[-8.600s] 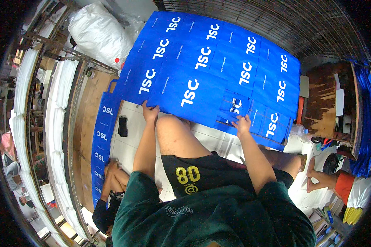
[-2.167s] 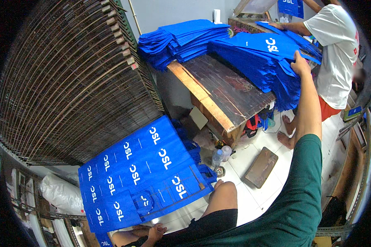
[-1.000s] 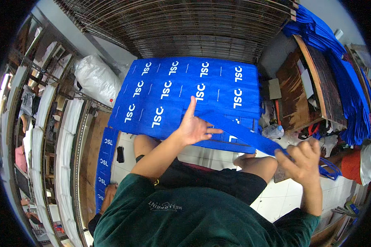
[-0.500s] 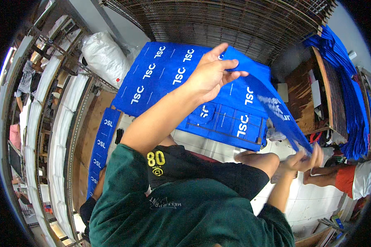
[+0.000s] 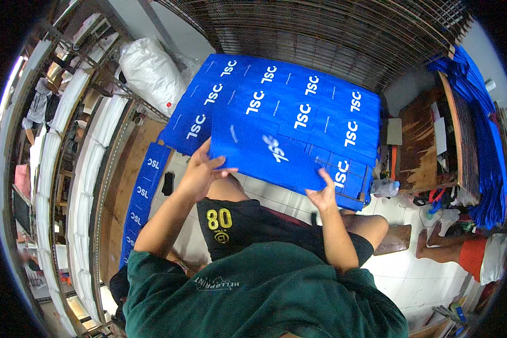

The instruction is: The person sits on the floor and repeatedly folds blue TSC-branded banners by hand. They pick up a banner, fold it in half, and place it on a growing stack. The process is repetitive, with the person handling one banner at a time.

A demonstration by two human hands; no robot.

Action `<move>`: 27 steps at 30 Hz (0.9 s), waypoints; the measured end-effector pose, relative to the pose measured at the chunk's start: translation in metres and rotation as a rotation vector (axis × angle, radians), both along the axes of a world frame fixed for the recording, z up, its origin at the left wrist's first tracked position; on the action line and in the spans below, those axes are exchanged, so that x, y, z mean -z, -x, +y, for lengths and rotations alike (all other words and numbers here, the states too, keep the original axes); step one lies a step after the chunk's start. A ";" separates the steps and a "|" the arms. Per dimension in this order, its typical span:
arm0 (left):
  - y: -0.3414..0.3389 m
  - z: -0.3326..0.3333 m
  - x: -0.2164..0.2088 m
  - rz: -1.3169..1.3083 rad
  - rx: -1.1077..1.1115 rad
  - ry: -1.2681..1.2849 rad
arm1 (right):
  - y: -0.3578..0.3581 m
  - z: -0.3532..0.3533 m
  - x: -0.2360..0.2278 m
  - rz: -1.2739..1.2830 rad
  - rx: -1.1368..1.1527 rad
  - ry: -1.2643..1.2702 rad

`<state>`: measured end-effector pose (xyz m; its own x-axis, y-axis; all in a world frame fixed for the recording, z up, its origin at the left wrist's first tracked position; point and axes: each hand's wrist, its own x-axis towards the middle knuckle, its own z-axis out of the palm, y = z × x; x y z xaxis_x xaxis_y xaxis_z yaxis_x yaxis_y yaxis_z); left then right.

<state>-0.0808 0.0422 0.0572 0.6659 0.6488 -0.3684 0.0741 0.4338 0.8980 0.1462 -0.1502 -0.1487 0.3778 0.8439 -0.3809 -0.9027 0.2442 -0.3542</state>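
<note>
A blue printed fabric panel point(image 5: 248, 155) with white lettering is stretched out in front of me over a low surface covered with similar panels. At its left edge, near the corner, my left hand point(image 5: 197, 176) grips it. My right hand point(image 5: 323, 194) pinches the near right part, thumb on top and the other fingers mostly hidden beneath. Under and beyond the held panel lie other blue printed panels point(image 5: 304, 90) in rows. Thin dark rack bars point(image 5: 338, 163) show across them near the right front.
To the left stand stacked racks point(image 5: 84, 163) with white sheets, and a blue printed strip point(image 5: 142, 191) hangs beside them. A white sack point(image 5: 149, 73) rests behind. On the right are a wooden cabinet point(image 5: 453, 124) draped with blue fabric point(image 5: 493, 146) and another person's legs point(image 5: 445, 248).
The panel, earlier raised and blurred between my widely spread hands, now lies lower and flatter. My left hand came down and leftward; my right hand moved in to the left.
</note>
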 end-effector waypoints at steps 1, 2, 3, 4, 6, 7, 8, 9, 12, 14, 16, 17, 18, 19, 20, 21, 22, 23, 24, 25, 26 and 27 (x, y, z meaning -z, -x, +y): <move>0.008 -0.002 0.009 0.052 -0.016 -0.019 | -0.012 -0.001 0.012 -0.114 0.002 0.190; 0.017 0.000 0.019 0.106 -0.040 -0.036 | -0.020 -0.005 0.010 -0.099 -0.034 0.241; 0.025 0.008 0.036 0.141 0.006 0.016 | -0.027 -0.011 0.008 -0.085 -0.068 0.292; 0.034 0.017 0.055 0.176 0.054 0.067 | -0.030 -0.016 -0.001 -0.144 -0.089 0.399; 0.035 0.029 0.079 0.230 0.128 0.182 | -0.040 -0.021 -0.017 -0.194 -0.094 0.398; 0.027 0.034 0.086 0.200 0.146 0.167 | -0.044 -0.021 -0.035 -0.248 -0.099 0.350; 0.018 0.039 0.091 0.172 0.162 0.150 | -0.050 -0.020 -0.041 -0.282 -0.075 0.388; 0.008 0.042 0.094 0.144 0.178 0.133 | -0.053 -0.017 -0.048 -0.362 -0.035 0.346; -0.019 0.050 0.084 0.066 0.125 0.057 | -0.058 -0.012 -0.071 -0.550 0.093 0.232; -0.025 0.056 0.090 0.024 0.137 0.008 | -0.066 -0.015 -0.063 -0.292 0.187 0.221; -0.029 0.059 0.118 0.159 0.171 -0.100 | -0.080 -0.018 -0.036 -0.215 0.181 0.285; -0.030 0.061 0.140 0.226 0.187 -0.154 | -0.082 -0.018 -0.015 -0.223 0.186 0.363; -0.027 0.068 0.182 0.254 0.171 -0.131 | -0.080 -0.017 0.009 -0.231 0.179 0.438; -0.031 0.070 0.208 0.338 0.163 -0.132 | -0.081 -0.019 0.036 -0.240 0.184 0.518; -0.038 0.071 0.228 0.422 0.157 -0.138 | -0.087 -0.021 0.067 -0.150 0.155 0.743; -0.040 0.074 0.249 0.597 0.229 -0.405 | -0.085 -0.018 0.088 -0.159 0.162 0.815; -0.044 0.076 0.267 0.765 0.306 -0.675 | -0.083 -0.017 0.104 -0.167 0.175 0.890; -0.042 0.077 0.283 0.809 0.273 -0.619 | -0.078 -0.012 0.111 -0.177 0.172 0.962; -0.041 0.078 0.299 0.850 0.240 -0.562 | -0.075 -0.008 0.117 -0.191 0.179 0.970; -0.044 0.075 0.300 0.886 0.216 -0.506 | -0.072 -0.006 0.121 -0.203 0.195 0.982; -0.045 0.072 0.289 0.873 0.215 -0.371 | -0.070 -0.005 0.126 -0.215 0.212 0.994; -0.043 0.073 0.301 0.881 0.218 -0.437 | -0.068 -0.004 0.130 -0.224 0.256 0.992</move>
<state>-0.0382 0.1148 -0.2438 0.3910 0.7413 -0.5455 0.8268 -0.0225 0.5621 0.2146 -0.1543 -0.2784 0.6480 0.0765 -0.7578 -0.7543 -0.0728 -0.6524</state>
